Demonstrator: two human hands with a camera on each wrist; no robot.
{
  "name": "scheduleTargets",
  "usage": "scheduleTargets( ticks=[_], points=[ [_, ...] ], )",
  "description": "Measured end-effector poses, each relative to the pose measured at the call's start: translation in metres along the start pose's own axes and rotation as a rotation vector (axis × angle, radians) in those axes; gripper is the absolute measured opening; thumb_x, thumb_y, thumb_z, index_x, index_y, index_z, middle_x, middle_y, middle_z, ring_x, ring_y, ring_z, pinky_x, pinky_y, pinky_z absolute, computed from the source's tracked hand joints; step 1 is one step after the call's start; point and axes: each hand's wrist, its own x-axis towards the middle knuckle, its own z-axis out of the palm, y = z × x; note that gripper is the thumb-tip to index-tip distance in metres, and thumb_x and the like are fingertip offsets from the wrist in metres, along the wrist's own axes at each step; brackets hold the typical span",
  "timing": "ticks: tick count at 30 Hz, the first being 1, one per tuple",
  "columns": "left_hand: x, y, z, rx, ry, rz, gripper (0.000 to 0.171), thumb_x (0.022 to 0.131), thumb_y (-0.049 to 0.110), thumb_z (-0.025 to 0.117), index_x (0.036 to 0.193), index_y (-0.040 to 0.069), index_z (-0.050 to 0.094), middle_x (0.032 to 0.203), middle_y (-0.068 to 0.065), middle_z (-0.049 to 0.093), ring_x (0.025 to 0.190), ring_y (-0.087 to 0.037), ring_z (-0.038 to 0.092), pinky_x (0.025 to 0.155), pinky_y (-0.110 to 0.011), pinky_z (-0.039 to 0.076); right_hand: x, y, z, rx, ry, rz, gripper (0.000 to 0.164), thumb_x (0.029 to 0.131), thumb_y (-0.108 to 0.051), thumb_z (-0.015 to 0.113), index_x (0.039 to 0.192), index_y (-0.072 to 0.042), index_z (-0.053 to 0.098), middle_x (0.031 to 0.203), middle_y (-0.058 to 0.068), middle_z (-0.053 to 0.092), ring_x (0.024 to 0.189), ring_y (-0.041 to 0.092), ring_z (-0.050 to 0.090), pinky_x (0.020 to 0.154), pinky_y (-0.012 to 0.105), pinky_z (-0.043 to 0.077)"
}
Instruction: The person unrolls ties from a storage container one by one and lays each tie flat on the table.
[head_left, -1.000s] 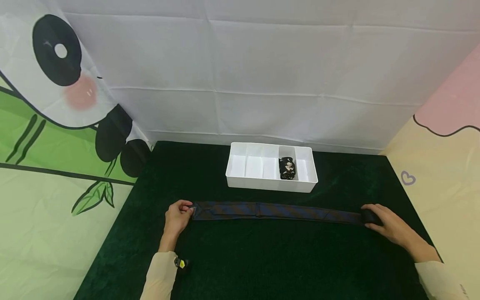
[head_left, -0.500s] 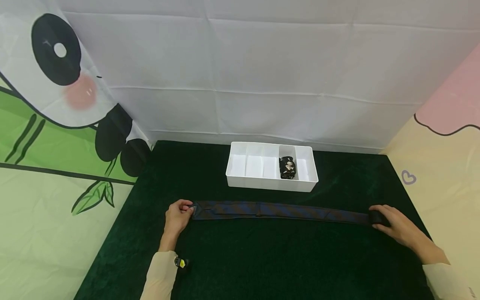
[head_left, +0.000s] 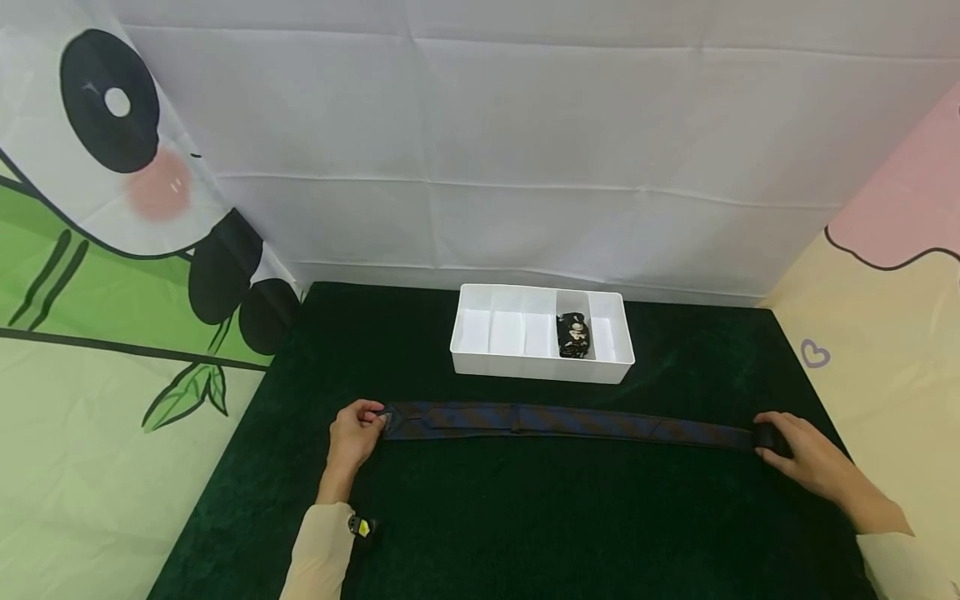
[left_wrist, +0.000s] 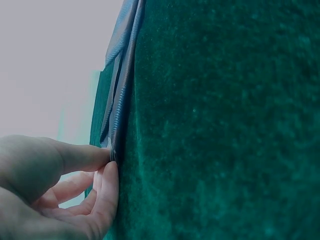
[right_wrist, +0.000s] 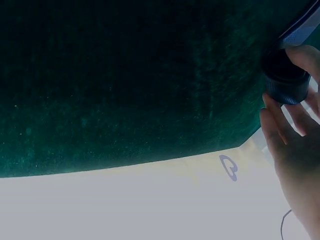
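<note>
A blue and brown striped necktie (head_left: 555, 420) lies stretched across the dark green cloth, its back side up. At the wide left end, my left hand (head_left: 354, 435) pinches the tip between thumb and fingers; the left wrist view shows this pinch (left_wrist: 107, 157) close up. At the other end the tie is wound into a roll (right_wrist: 287, 82), and my right hand (head_left: 806, 454) holds that roll with the thumb on one side and fingers on the other. In the head view the right hand partly hides the roll.
Behind the tie stands a white divided tray (head_left: 543, 368). One compartment, right of the middle, holds a rolled black cloth with a light pattern (head_left: 573, 336). A white cloth wall (head_left: 525, 167) rises behind the table, and printed cloths hang at both sides.
My right hand has moved right with the roll, and more of the tie lies flat. The left hand keeps its pinch at the same spot.
</note>
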Motion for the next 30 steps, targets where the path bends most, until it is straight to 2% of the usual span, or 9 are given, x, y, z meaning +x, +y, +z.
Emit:
scheduleTargets(
  ticks=[3,6,10,15,19,25,30],
  points=[
    [0.0,0.0,0.0,-0.001,-0.004,-0.008,0.021,0.101,0.006,0.061,0.12,-0.003,0.064,0.101,-0.015,0.059,0.087,-0.023,0.055,0.072,-0.033,0.043,-0.001,0.002,0.0,0.014,-0.011,0.015,0.045,0.081,-0.004,0.083,0.119,0.005,0.059,0.112,0.025,0.065,0.098,0.038,0.064,0.081,0.06,0.051],
    [-0.001,0.0,0.0,0.0,-0.005,-0.007,0.021,0.101,0.006,0.06,0.119,-0.003,0.064,0.101,-0.015,0.059,0.087,-0.024,0.055,0.072,-0.033,0.044,-0.002,0.003,0.0,-0.002,-0.001,0.016,0.045,0.08,-0.004,0.084,0.117,0.005,0.059,0.108,0.021,0.066,0.095,0.033,0.065,0.079,0.052,0.053],
    [-0.001,0.0,0.0,0.0,-0.006,-0.009,0.021,0.101,0.005,0.06,0.119,-0.003,0.064,0.101,-0.015,0.059,0.086,-0.023,0.055,0.072,-0.033,0.044,-0.003,0.003,0.0,-0.019,0.009,0.027,0.046,0.079,-0.005,0.084,0.116,0.005,0.058,0.105,0.02,0.066,0.09,0.029,0.064,0.075,0.047,0.053],
    [-0.001,0.0,-0.001,-0.003,-0.011,-0.012,0.021,0.101,0.005,0.06,0.12,-0.004,0.064,0.101,-0.016,0.059,0.086,-0.024,0.055,0.072,-0.033,0.044,-0.004,0.004,0.0,-0.001,0.01,0.03,0.047,0.08,-0.004,0.082,0.118,0.006,0.057,0.108,0.025,0.065,0.095,0.037,0.064,0.079,0.056,0.051],
    [-0.002,0.0,0.0,-0.003,-0.008,-0.014,0.021,0.102,0.006,0.06,0.12,-0.003,0.064,0.102,-0.016,0.059,0.087,-0.024,0.055,0.072,-0.033,0.044,-0.006,0.006,0.0,0.01,0.02,0.023,0.047,0.08,-0.002,0.082,0.12,0.005,0.057,0.111,0.026,0.064,0.099,0.041,0.063,0.082,0.057,0.05],
    [0.0,0.0,0.001,0.006,0.007,0.003,0.02,0.101,0.006,0.061,0.118,-0.002,0.065,0.1,-0.014,0.06,0.085,-0.022,0.056,0.07,-0.03,0.043,-0.008,0.009,0.002,0.014,0.028,0.024,0.046,0.081,-0.002,0.082,0.12,0.005,0.058,0.112,0.025,0.064,0.099,0.04,0.063,0.081,0.051,0.05],
    [-0.001,0.001,0.001,0.002,0.01,0.005,0.02,0.101,0.006,0.061,0.119,-0.002,0.065,0.099,-0.014,0.06,0.084,-0.021,0.056,0.069,-0.029,0.043,-0.008,0.011,0.002,0.023,0.025,0.036,0.046,0.082,-0.002,0.08,0.12,0.006,0.057,0.114,0.026,0.063,0.102,0.042,0.062,0.083,0.059,0.049]
  ],
)
